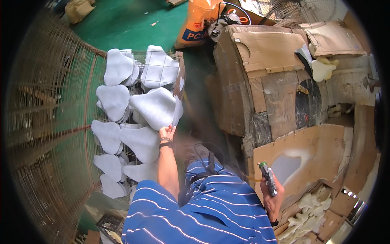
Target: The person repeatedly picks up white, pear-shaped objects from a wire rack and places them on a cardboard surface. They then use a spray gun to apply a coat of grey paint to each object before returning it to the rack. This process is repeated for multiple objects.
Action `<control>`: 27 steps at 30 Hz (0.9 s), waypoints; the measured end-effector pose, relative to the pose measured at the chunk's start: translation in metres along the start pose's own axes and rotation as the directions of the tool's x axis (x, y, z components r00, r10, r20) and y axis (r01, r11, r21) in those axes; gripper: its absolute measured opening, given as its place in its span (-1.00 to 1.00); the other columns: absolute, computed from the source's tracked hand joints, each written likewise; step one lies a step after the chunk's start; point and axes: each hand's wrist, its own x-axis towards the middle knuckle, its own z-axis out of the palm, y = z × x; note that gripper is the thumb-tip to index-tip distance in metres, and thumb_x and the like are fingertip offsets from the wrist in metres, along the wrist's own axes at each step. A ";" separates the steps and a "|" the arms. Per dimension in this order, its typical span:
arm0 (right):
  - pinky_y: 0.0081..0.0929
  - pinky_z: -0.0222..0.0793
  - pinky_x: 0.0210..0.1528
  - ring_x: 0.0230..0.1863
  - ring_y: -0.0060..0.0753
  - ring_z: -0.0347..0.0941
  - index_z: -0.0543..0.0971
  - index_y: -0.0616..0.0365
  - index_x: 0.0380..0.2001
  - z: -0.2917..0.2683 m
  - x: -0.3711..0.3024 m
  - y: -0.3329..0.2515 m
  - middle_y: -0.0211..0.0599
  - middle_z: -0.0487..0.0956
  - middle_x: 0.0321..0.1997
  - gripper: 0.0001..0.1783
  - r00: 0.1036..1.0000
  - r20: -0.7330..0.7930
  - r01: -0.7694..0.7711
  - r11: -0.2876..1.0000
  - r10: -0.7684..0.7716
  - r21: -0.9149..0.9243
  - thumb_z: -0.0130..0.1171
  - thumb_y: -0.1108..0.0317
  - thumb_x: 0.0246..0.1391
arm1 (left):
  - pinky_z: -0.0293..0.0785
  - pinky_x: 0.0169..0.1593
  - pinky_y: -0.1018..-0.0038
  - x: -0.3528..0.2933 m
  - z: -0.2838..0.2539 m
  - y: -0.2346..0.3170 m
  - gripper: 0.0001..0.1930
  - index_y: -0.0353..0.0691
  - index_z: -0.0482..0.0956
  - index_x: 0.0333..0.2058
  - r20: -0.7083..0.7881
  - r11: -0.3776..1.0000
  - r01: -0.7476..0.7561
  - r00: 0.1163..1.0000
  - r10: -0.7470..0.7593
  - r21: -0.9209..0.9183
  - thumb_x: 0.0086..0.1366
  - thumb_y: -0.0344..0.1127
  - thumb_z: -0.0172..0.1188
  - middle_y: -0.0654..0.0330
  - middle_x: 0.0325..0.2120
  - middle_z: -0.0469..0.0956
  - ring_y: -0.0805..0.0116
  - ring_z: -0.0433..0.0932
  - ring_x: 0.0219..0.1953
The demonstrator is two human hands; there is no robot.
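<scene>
My left hand (167, 132) pinches the lower edge of a white, rounded felt-like pad (154, 106), which is tilted above a wire rack (140, 55). Several similar pale pads (113, 101) lie in overlapping stacks on that rack, around and beyond the hand. Off to the right, my right hand (271, 196) is wrapped around a small spray gun (268, 178) with a green part on top and a yellowish hose. Beside the gun is a cardboard sheet (321, 150) bearing a grey, pad-shaped area (287, 166) ringed by whitish residue. Whether that area is a pad or a mark, I cannot tell.
Tall wire racking (53, 110) stands at the left. Cardboard-covered boxes (276, 91) fill the right side, with cream-coloured foam pieces (310, 211) at the lower right. An orange sack (197, 26) and a wire fan (298, 10) are at the back, above the green floor (126, 24).
</scene>
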 end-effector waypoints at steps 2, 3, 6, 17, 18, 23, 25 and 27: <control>-0.54 0.38 -0.27 -0.35 -0.57 0.40 0.55 0.28 0.18 0.004 0.002 0.000 -0.28 0.56 -0.36 -0.50 1.000 -0.010 -0.016 1.000 0.017 0.004 0.26 0.57 0.13 | 0.57 0.16 -0.12 -0.001 -0.007 -0.001 -0.84 -0.38 0.43 -0.40 -0.012 0.998 0.039 0.999 -0.038 0.058 0.00 -0.62 -0.09 0.00 -0.30 0.52 0.08 0.58 -0.11; -0.54 0.38 -0.27 -0.35 -0.57 0.40 0.55 0.28 0.18 0.011 -0.008 -0.013 -0.28 0.56 -0.35 -0.50 0.998 -0.015 -0.056 0.998 0.057 0.025 0.26 0.57 0.13 | 0.59 0.12 -0.10 -0.006 -0.006 0.013 -0.75 -0.39 0.45 -0.33 0.002 0.985 0.103 0.995 -0.104 0.140 -0.04 -0.64 -0.08 0.03 -0.30 0.54 0.09 0.60 -0.15; -0.54 0.38 -0.26 -0.35 -0.55 0.42 0.54 0.30 0.19 0.018 -0.009 -0.015 -0.26 0.57 -0.33 -0.49 0.994 -0.015 -0.107 0.990 0.109 0.093 0.26 0.56 0.13 | 0.63 0.04 -0.09 -0.017 -0.004 0.014 -0.58 -0.34 0.51 -0.15 0.031 0.842 0.188 0.971 -0.236 0.505 -0.07 -0.64 -0.05 0.07 -0.32 0.57 0.04 0.62 -0.23; -0.49 0.48 -0.17 -0.28 -0.41 0.58 0.52 0.35 0.18 0.019 -0.076 0.031 -0.13 0.65 -0.24 -0.44 0.947 -0.195 -0.178 0.921 0.256 0.346 0.29 0.60 0.05 | 0.71 -0.28 0.25 -0.036 0.068 -0.059 -0.65 -0.22 0.51 0.14 0.213 0.236 -0.134 0.912 -0.350 0.963 0.43 -0.38 -0.04 0.01 -0.16 0.67 0.17 0.70 -0.23; -0.48 0.49 -0.16 -0.27 -0.39 0.60 0.52 0.36 0.17 0.020 -0.083 0.048 -0.12 0.66 -0.23 -0.44 0.927 -0.244 -0.179 0.907 0.286 0.381 0.29 0.60 0.04 | 0.71 -0.29 0.26 -0.024 0.076 -0.071 -0.66 -0.21 0.51 0.14 0.249 0.238 -0.165 0.887 -0.388 0.957 0.45 -0.35 -0.03 0.01 -0.16 0.66 0.17 0.70 -0.24; -0.38 0.49 -0.16 -0.28 -0.09 0.60 0.53 0.38 0.13 0.004 -0.089 0.134 0.02 0.63 -0.22 -0.46 0.836 -0.470 -0.128 0.933 0.284 0.336 0.35 0.51 0.03 | 0.28 -0.44 0.29 0.016 0.110 -0.132 -0.88 0.15 0.36 -0.31 0.136 0.184 -0.031 0.796 -0.590 0.982 0.45 -0.15 -0.14 0.33 -0.47 0.28 0.28 0.32 -0.44; -0.33 0.47 -0.20 -0.31 -0.02 0.56 0.52 0.38 0.13 -0.028 -0.064 0.171 0.04 0.61 -0.25 -0.44 0.803 -0.543 -0.081 0.947 0.246 0.310 0.37 0.50 0.03 | 0.13 -0.46 0.32 0.053 0.143 -0.149 -0.79 0.19 0.20 -0.50 0.126 0.212 0.155 0.436 -0.891 0.965 0.36 -0.19 -0.09 0.38 -0.53 0.17 0.32 0.22 -0.47; -0.35 0.48 -0.18 -0.30 -0.04 0.57 0.53 0.37 0.13 -0.037 -0.091 0.188 0.02 0.62 -0.23 -0.45 0.697 -0.644 -0.094 0.930 0.316 0.355 0.36 0.54 0.02 | 0.10 -0.46 0.34 0.032 0.135 -0.175 -0.76 0.20 0.19 -0.53 0.024 0.130 0.127 0.621 -0.784 0.983 0.34 -0.17 -0.05 0.37 -0.56 0.15 0.34 0.18 -0.49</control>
